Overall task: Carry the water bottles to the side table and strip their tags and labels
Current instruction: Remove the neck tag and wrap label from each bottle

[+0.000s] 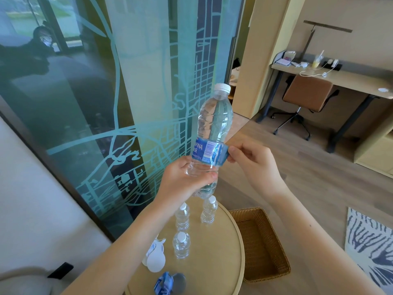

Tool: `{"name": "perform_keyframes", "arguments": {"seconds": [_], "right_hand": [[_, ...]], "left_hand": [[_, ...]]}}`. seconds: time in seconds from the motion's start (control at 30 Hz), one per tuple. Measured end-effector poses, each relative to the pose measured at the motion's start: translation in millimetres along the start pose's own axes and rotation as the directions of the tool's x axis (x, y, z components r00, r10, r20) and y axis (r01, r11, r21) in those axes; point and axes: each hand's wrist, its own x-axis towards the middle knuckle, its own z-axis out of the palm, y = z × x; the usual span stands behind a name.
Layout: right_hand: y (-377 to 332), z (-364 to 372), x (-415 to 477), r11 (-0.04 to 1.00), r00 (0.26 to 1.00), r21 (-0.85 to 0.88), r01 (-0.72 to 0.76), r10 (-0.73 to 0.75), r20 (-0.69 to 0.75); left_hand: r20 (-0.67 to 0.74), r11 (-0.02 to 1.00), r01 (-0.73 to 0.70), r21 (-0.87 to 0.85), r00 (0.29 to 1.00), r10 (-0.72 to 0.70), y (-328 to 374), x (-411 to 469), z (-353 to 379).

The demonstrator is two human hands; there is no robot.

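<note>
A clear water bottle (214, 122) with a white cap is held up in front of me, tilted slightly right. My left hand (182, 179) grips its lower body. My right hand (253, 160) pinches the loose end of its blue label (209, 151), which has partly come away from the bottle. Below, on the round beige side table (221, 252), three bare bottles stand upright: one (209, 210) at the back right, one (182, 217) at the back left, one (181, 244) nearer me. White tags (155, 259) and crumpled blue labels (164, 284) lie on the table's near left.
A woven basket (261, 243) sits on the floor right of the table. A frosted glass partition (127, 103) rises at left. Farther back right are a desk (331, 77) with a brown chair (306, 94), and a patterned rug (370, 241) lies at right.
</note>
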Motion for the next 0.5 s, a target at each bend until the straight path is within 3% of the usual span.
{"name": "perform_keyframes", "arguments": {"seconds": [0.5], "right_hand": [[25.2,-18.1,6.3,0.992,0.999,-0.128,-0.002,-0.004,-0.045]], "left_hand": [[0.130,1.000,-0.002,-0.007,0.992,0.003,-1.8,-1.4,-4.3]]}}
